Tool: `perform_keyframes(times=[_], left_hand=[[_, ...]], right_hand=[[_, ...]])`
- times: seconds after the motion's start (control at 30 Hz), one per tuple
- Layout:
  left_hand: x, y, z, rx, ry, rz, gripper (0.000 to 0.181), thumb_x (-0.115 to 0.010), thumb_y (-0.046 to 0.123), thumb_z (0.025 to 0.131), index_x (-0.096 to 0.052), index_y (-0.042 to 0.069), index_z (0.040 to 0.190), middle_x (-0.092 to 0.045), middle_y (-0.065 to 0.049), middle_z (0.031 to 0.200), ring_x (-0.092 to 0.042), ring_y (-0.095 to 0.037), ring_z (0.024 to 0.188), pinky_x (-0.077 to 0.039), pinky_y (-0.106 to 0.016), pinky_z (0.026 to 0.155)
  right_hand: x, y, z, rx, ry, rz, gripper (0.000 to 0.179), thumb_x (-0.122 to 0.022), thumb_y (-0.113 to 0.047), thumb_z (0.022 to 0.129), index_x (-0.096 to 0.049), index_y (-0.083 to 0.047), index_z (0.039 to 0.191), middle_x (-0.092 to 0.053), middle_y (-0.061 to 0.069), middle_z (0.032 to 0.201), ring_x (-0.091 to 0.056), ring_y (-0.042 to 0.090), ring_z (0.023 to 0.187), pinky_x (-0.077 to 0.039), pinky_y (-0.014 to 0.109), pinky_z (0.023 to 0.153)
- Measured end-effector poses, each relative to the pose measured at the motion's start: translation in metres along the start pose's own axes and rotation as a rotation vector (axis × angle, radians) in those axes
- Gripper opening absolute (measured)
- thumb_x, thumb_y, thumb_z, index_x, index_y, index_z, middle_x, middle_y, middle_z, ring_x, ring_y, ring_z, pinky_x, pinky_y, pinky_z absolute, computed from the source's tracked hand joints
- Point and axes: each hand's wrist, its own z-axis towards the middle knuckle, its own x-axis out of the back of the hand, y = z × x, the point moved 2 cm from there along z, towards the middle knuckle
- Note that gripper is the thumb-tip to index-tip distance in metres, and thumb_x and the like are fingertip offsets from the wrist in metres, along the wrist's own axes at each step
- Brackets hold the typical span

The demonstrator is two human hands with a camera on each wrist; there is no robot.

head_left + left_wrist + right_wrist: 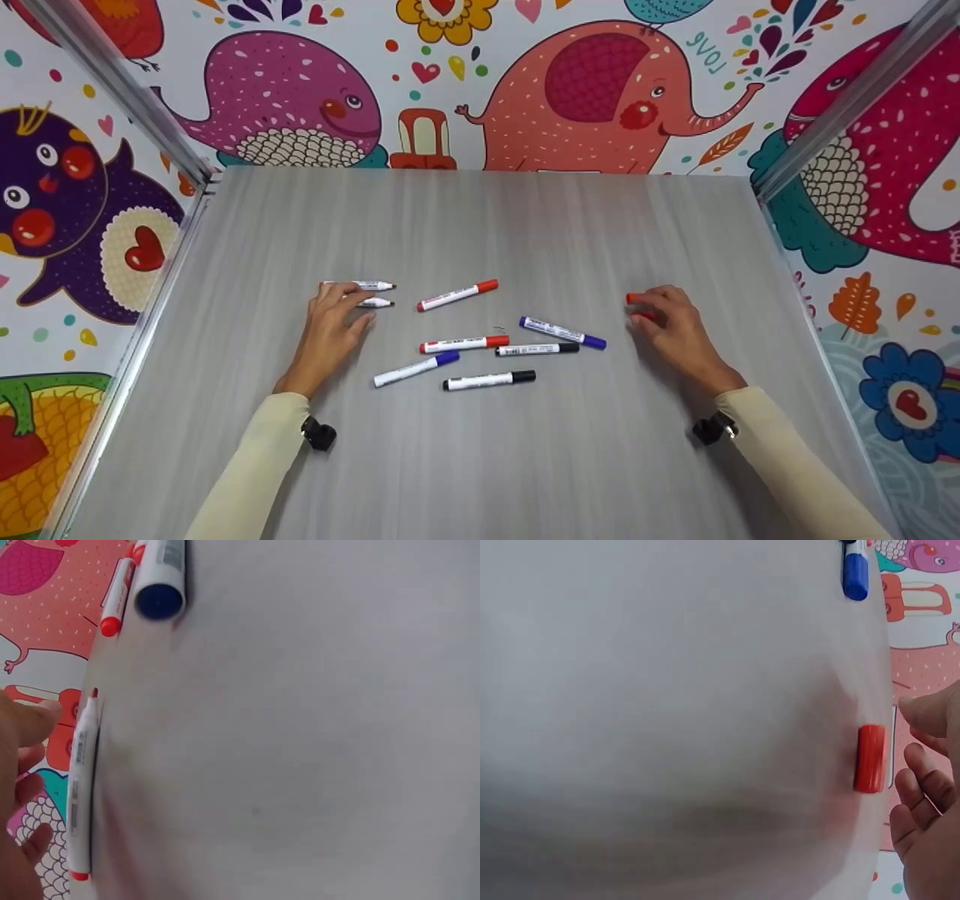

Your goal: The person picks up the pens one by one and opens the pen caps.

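My left hand (326, 337) is over two uncapped white markers, one farther back (377, 285) and one nearer (379, 303), both tips facing right. In the left wrist view the fingers stand apart from an uncapped marker (84, 787) with a red end, which lies on the table. My right hand (679, 330) hovers by two red caps, a far one (636, 298) and a near one (645, 316), partly hidden by the fingers in the head view. In the right wrist view, a red cap (870, 759) lies on the table beside loosely bent fingers that hold nothing.
Between the hands lie capped markers: two red (457, 296), two blue (562, 332) and two black (489, 381). The grey wood-grain table (480, 465) is bounded by walls with cartoon animals (585, 97) and metal posts (135, 97) at the back corners.
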Motion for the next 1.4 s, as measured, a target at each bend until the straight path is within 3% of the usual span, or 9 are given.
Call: perform_keyframes(times=[0.23,0.47,0.73,0.97,1.1,1.23,1.4], left_hand=[[-0.003,0.015,0.001,0.009,-0.022,-0.070,0.035,-0.088,-0.004,0.088,-0.078,-0.005,0.121,-0.071,-0.018,0.121,-0.062,-0.041,0.117,-0.043,-0.056,0.102],[-0.011,0.029,-0.001,0.010,-0.084,-0.105,0.032,-0.088,-0.001,0.091,-0.079,-0.004,0.121,-0.071,-0.015,0.121,-0.064,-0.035,0.116,-0.048,-0.052,0.102],[-0.016,0.042,-0.008,0.056,-0.139,-0.123,0.033,-0.086,0.002,0.094,-0.078,-0.001,0.126,-0.071,-0.012,0.126,-0.063,-0.032,0.121,-0.048,-0.054,0.107],[-0.023,0.057,-0.015,0.000,-0.145,-0.143,0.033,-0.087,0.000,0.092,-0.078,-0.002,0.124,-0.072,-0.010,0.123,-0.064,-0.030,0.118,-0.049,-0.052,0.103],[-0.028,0.067,-0.019,-0.037,-0.131,-0.152,0.033,-0.089,0.000,0.090,-0.079,-0.001,0.122,-0.072,-0.008,0.120,-0.064,-0.029,0.117,-0.048,-0.052,0.101],[-0.033,0.076,-0.026,-0.068,-0.105,-0.147,0.033,-0.090,0.001,0.089,-0.080,-0.001,0.120,-0.072,-0.008,0.118,-0.064,-0.028,0.114,-0.049,-0.052,0.098],[-0.040,0.088,-0.034,-0.065,-0.122,-0.151,0.033,-0.091,0.005,0.089,-0.080,0.002,0.121,-0.072,-0.007,0.118,-0.064,-0.026,0.112,-0.049,-0.047,0.096]], right_hand=[[-0.006,-0.012,-0.002,0.061,-0.029,0.003,0.029,-0.084,0.009,0.092,-0.079,0.005,0.120,-0.069,0.015,0.118,-0.061,0.029,0.113,-0.047,0.014,0.091],[-0.014,-0.024,-0.004,0.135,-0.046,0.015,0.024,-0.085,0.008,0.091,-0.080,0.005,0.114,-0.069,0.017,0.119,-0.062,0.031,0.107,-0.046,0.011,0.092],[-0.024,-0.035,-0.007,0.244,-0.059,0.061,0.027,-0.086,0.013,0.086,-0.079,0.006,0.112,-0.069,0.019,0.114,-0.059,0.038,0.115,-0.035,0.016,0.109],[-0.031,-0.040,-0.014,0.198,-0.093,0.044,0.029,-0.088,0.008,0.087,-0.080,0.003,0.114,-0.070,0.012,0.116,-0.060,0.032,0.115,-0.040,0.026,0.102],[-0.035,-0.047,-0.016,0.192,-0.124,0.063,0.028,-0.087,0.007,0.089,-0.080,0.002,0.115,-0.069,0.010,0.118,-0.060,0.030,0.117,-0.042,0.022,0.103],[-0.042,-0.056,-0.018,0.216,-0.148,0.065,0.028,-0.087,0.007,0.089,-0.081,0.001,0.116,-0.068,0.009,0.118,-0.060,0.027,0.115,-0.044,0.016,0.101],[-0.049,-0.067,-0.020,0.278,-0.156,0.083,0.027,-0.088,0.007,0.088,-0.081,0.000,0.114,-0.068,0.013,0.117,-0.060,0.028,0.111,-0.045,0.015,0.097]])
